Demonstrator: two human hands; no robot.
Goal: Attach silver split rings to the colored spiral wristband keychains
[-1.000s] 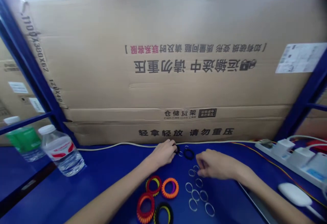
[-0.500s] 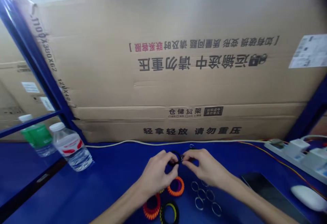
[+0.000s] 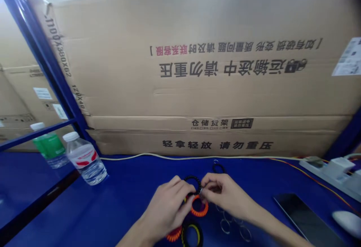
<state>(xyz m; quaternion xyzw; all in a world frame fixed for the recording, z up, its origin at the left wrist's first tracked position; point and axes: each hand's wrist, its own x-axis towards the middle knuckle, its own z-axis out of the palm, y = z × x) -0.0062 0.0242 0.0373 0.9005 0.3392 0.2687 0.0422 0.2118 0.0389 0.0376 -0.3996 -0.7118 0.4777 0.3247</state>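
Note:
My left hand (image 3: pixel 169 205) pinches the near edge of a black spiral coil band (image 3: pixel 192 177), whose far side shows beyond the fingers. Against that band's right side, my right hand (image 3: pixel 225 194) pinches a small shiny metal ring (image 3: pixel 201 191), mostly hidden by the fingertips. Just below the fingers lies an orange coil band (image 3: pixel 199 214) with some purple. A red-orange coil band (image 3: pixel 174 235), partly under my left hand, and a black-and-yellow one (image 3: pixel 200 235) are nearer me. Several loose metal rings (image 3: pixel 222 225) lie below my right hand, which covers some.
Behind my hands is another black band (image 3: pixel 222 169) with a metal ring at its far end. Two water bottles (image 3: pixel 90 168) stand left. A phone (image 3: pixel 304 217), a white mouse (image 3: pixel 348 220) and a power strip (image 3: pixel 324 168) are right. A large cardboard box (image 3: pixel 197 96) walls the back.
Both hands have come lower and closer to me, bringing the black band down near the orange one. The black band behind them is now more visible. The view has shifted slightly.

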